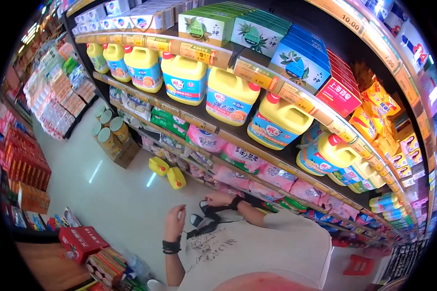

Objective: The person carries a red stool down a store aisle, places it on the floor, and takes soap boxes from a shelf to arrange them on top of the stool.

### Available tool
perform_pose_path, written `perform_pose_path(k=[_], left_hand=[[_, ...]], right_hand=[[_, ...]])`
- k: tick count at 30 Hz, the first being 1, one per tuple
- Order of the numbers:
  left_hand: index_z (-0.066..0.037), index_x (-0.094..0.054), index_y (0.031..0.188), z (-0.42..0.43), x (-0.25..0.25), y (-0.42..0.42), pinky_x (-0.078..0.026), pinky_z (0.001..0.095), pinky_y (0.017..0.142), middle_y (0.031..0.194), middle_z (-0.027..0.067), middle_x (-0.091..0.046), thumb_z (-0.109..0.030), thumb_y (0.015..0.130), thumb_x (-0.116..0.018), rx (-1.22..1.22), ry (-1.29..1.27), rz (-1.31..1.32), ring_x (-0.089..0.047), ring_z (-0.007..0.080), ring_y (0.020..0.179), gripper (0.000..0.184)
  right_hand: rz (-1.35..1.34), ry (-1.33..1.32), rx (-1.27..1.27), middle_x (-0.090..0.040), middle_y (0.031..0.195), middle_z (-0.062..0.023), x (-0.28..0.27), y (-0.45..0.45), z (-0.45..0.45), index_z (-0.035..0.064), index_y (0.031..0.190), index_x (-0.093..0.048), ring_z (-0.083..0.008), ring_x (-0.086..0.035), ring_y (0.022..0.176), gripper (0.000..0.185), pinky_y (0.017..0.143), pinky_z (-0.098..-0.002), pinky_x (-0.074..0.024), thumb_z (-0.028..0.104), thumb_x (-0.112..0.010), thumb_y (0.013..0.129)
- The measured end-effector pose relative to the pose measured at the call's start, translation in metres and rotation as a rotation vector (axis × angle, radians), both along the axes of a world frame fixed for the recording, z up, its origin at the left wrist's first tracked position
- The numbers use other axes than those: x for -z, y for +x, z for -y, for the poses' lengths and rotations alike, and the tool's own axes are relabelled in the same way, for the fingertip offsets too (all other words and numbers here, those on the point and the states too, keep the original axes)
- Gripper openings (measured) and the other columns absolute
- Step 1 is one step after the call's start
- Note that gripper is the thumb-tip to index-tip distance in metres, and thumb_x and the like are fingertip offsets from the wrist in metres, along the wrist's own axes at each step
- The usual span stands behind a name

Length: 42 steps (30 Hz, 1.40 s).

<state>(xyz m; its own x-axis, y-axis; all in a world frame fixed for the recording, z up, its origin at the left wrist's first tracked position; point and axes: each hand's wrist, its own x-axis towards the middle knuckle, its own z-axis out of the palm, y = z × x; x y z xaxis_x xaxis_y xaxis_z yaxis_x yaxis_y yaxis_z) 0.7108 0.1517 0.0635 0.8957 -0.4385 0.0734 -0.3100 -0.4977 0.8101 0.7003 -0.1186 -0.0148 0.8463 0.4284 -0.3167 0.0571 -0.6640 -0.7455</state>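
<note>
on the floor [107, 194] beside the shelf [179, 112], two yellow jugs [176, 178] sit close together. the left hand [175, 223] is farther from the shelf, the right hand [219, 199] nearer; both hands are empty, fingers loosely bent and apart. lidded tins [115, 123] stand at the shelf's far end.

Chunky yellow plastic jugs [183, 77] wear red caps [167, 55], blue labels [276, 132]; rectangular red cardboard box [344, 97] shows white characters [339, 88]
</note>
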Motion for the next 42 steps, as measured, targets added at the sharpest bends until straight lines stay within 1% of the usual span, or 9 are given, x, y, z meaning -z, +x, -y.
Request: perform_pose_path(k=[12,19,22,27,33,37,39,41,42], left_hand=[[-0.006,-0.065,0.110,0.096,-0.037,0.073,-0.050,0.0418,0.086,0.103,0.0172,-0.067,-0.016,0.091,-0.059,0.371,0.175,0.034,-0.063,0.0357,0.097,0.022],[-0.004,-0.065,0.110,0.112,-0.034,0.111,-0.050,0.0415,0.084,0.103,0.0188,-0.066,-0.010,0.089,-0.060,0.524,0.101,0.029,-0.063,0.0375,0.097,0.022],[-0.003,-0.066,0.108,0.106,-0.020,0.128,-0.050,0.0410,0.084,0.103,0.0179,-0.068,-0.010,0.089,-0.061,0.607,0.161,0.028,-0.063,0.0366,0.097,0.021],[-0.001,-0.066,0.107,0.119,-0.009,0.144,-0.051,0.0409,0.082,0.101,0.0185,-0.069,-0.011,0.090,-0.060,0.766,0.195,0.020,-0.065,0.0361,0.094,0.021],[-0.002,-0.066,0.105,0.128,-0.001,0.143,-0.051,0.0428,0.077,0.096,0.0200,-0.067,-0.012,0.090,-0.059,0.962,0.119,0.024,-0.064,0.0390,0.089,0.020],[-0.003,-0.066,0.106,0.127,-0.012,0.148,-0.051,0.0453,0.076,0.093,0.0205,-0.066,-0.015,0.087,-0.059,1.140,0.173,0.030,-0.063,0.0402,0.087,0.022],[-0.003,-0.065,0.107,0.119,0.003,0.158,-0.052,0.0443,0.076,0.094,0.0197,-0.067,-0.014,0.086,-0.059,1.143,0.108,0.073,-0.064,0.0393,0.085,0.024],[-0.004,-0.065,0.108,0.108,-0.008,0.168,-0.052,0.0440,0.078,0.097,0.0193,-0.067,-0.014,0.086,-0.059,1.086,0.142,0.053,-0.064,0.0379,0.088,0.025],[-0.004,-0.065,0.108,0.103,-0.014,0.172,-0.052,0.0440,0.079,0.098,0.0193,-0.067,-0.015,0.086,-0.059,1.067,0.150,0.046,-0.064,0.0376,0.089,0.025]], right_hand=[[0.072,0.171,0.178,-0.065,0.104,-0.0216,0.013,0.049,0.022,0.0052,0.104,-0.064,-0.0380,-0.062,0.095,0.028,0.080,-0.0454,-0.0487,0.024,-0.050,0.089],[-0.223,-0.170,0.162,-0.068,0.099,-0.0186,0.080,0.022,0.044,0.0089,0.101,-0.068,-0.0371,-0.065,0.092,0.033,0.082,-0.0465,-0.0502,0.031,-0.049,0.085],[-0.153,-0.158,0.338,-0.067,0.081,-0.0205,0.139,0.001,0.049,0.0041,0.087,-0.068,-0.0373,-0.064,0.076,0.029,0.070,-0.0485,-0.0492,0.030,-0.057,0.082],[-0.215,-0.109,0.726,-0.068,0.093,-0.0203,0.136,-0.048,0.056,0.0050,0.096,-0.067,-0.0383,-0.064,0.082,0.029,0.073,-0.0481,-0.0496,0.026,-0.055,0.081],[-0.286,-0.097,1.082,-0.067,0.082,-0.0222,0.165,-0.126,0.042,0.0005,0.079,-0.068,-0.0391,-0.064,0.076,0.029,0.069,-0.0466,-0.0498,0.026,-0.053,0.080],[-0.232,-0.581,0.663,-0.066,0.072,-0.0215,0.205,-0.178,0.017,-0.0020,0.064,-0.065,-0.0321,-0.065,0.060,0.028,0.053,-0.0419,-0.0492,0.023,-0.056,0.074],[-0.398,-0.419,0.725,-0.067,0.079,-0.0201,0.172,-0.183,0.002,-0.0015,0.087,-0.069,-0.0321,-0.067,0.070,0.020,0.062,-0.0419,-0.0556,0.008,-0.054,0.080],[-0.749,0.112,1.387,-0.067,0.079,-0.0180,0.148,-0.178,-0.021,-0.0025,0.087,-0.066,-0.0273,-0.066,0.068,0.022,0.060,-0.0399,-0.0558,0.016,-0.054,0.084],[-0.743,0.124,1.349,-0.066,0.078,-0.0164,0.138,-0.180,-0.028,-0.0023,0.086,-0.066,-0.0258,-0.065,0.067,0.024,0.058,-0.0387,-0.0548,0.019,-0.055,0.083]])
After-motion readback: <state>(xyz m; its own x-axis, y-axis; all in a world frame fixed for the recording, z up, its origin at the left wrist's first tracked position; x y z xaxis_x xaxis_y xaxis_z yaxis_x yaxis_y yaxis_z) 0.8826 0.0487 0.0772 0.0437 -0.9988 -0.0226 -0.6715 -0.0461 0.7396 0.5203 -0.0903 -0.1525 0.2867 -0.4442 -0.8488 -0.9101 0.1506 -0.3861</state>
